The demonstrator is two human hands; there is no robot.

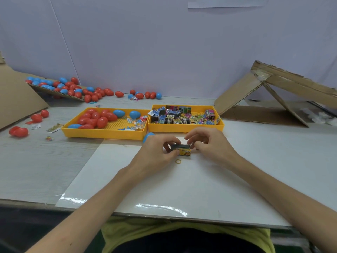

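Pinching ends of box [182, 149], L hand [156, 152], R hand [209, 143], rubber band [178, 161] beside

A small packing workshop: yellow trays [105, 134] at centre frame hold plastic eggs [102, 121] and tiny printed boxes [175, 114]; more eggs lie on cardboard [60, 94] upper left, a torn carton [291, 86] right.
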